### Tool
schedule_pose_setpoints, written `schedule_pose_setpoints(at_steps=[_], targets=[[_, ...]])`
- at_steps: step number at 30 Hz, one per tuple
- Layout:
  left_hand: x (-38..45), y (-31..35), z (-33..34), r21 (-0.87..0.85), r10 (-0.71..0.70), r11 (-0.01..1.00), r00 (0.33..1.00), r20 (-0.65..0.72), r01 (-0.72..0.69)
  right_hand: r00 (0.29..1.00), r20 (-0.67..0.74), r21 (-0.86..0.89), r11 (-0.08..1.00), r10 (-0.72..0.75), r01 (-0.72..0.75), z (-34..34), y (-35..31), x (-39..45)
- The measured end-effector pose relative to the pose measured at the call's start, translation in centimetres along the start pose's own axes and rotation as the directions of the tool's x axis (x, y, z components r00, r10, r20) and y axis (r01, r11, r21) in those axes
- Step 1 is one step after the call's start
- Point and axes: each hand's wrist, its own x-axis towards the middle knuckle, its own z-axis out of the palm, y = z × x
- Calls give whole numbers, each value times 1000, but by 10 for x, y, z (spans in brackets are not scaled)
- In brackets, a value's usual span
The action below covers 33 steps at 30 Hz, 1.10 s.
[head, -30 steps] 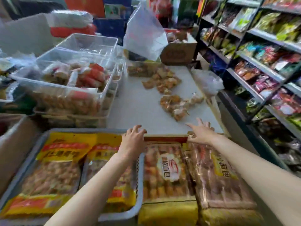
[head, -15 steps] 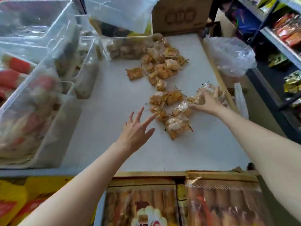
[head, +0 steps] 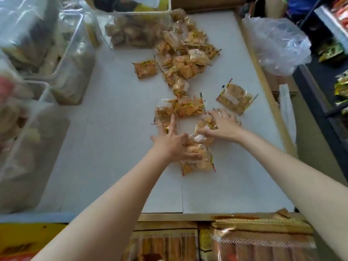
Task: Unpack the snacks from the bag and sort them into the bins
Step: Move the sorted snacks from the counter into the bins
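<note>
Small clear packets of golden snacks lie scattered on the white tabletop (head: 105, 147). A loose pile of packets (head: 188, 53) sits further back, with one single packet (head: 146, 69) to its left. My left hand (head: 172, 143) rests with spread, straight fingers on the nearest packet (head: 197, 163) and reaches onto a flat packet (head: 163, 110). My right hand (head: 225, 125), fingers also spread, presses on a packet (head: 207, 122) between the two hands. Another packet (head: 234, 98) lies just beyond the right hand. A clear bin (head: 131, 32) at the back holds similar snacks.
Stacked clear bins (head: 73, 59) with wrapped snacks line the left side. A crumpled clear plastic bag (head: 276, 46) lies at the table's right edge. Large bread packs (head: 263, 243) sit below the near edge, yellow packs (head: 22, 242) at bottom left. Store shelves (head: 337, 34) stand at right.
The view has moved forward over the table. Both hands reached forward and came down onto the near packets, and the right hand moved left toward the left hand.
</note>
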Motion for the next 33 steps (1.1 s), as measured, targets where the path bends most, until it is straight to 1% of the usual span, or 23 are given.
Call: schedule_pose_setpoints(at_steps=[1,3,4,5,6,7,8,9,10,11,12,13,14,16,17,19,21,22,23,25,27,30,33], targets=[[-5,-8,3,-4,-4,1000,999,40,4,999,40,-20,999,-31,32,3,-4,-5],[-17,-21,4,-1,-16,1000,995,103,17,982,135,-69,988,-131,141,2,-15,-11],[-22,-26,4,-10,-28,1000,992,124,29,973,131,-67,977,-192,202,-5,-21,-11],[-27,-32,2,-29,-41,999,990,137,46,968,65,-51,968,-242,246,-15,-27,-8],[-30,-36,-1,-52,-54,997,987,149,62,967,-53,-33,968,-250,248,-25,-30,0],[-33,-41,-3,-73,-63,995,986,154,75,966,-173,-6,981,-191,193,-37,-31,8],[-34,-45,-3,-90,-70,992,985,155,84,966,-246,25,995,-83,92,-46,-24,21],[-32,-48,-1,-108,-71,990,985,154,89,965,-259,63,997,48,-33,-51,-15,32],[-30,-50,2,-121,-67,989,988,141,84,962,-214,100,983,170,-152,-52,-7,39],[-25,-52,7,-137,-55,988,991,125,72,958,-152,97,968,245,-232,-49,1,46],[-20,-53,13,-157,-46,986,993,110,63,962,-94,72,966,255,-249,-41,5,49],[-18,-53,18,-178,-45,982,994,102,63,972,-44,60,972,230,-227,-31,5,51],[-18,-55,21,-200,-48,978,994,97,66,983,-22,56,982,180,-179,-23,-3,45],[-22,-60,22,-222,-51,972,994,93,70,999,25,75,996,47,-49,-13,-25,36],[-28,-63,20,-220,-48,973,995,91,67,1000,27,99,995,-16,13,-12,-37,32],[-44,-68,14,-213,-67,974,995,67,80,992,-48,81,990,-115,119,-18,-60,29],[-60,-64,8,-264,-136,954,990,28,139,982,-93,1,986,-163,164,-29,-77,36],[-67,-59,5,-301,-152,942,988,19,151,983,-71,-31,985,-171,169,-33,-85,41],[-70,-52,4,-316,-145,937,989,32,147,986,-16,-45,985,-168,167,-33,-91,48],[-70,-40,11,-254,-90,960,991,103,114,978,139,-64,984,-155,165,-25,-99,60],[-65,-34,20,-170,-78,980,983,166,107,960,240,-113,978,-144,175,-12,-100,69],[-62,-36,26,-110,-78,990,989,127,92,957,260,-158,972,-132,177,-7,-103,68],[-67,-41,31,5,12,1000,998,66,-12,949,275,-156,967,-155,203,-9,-101,61]])
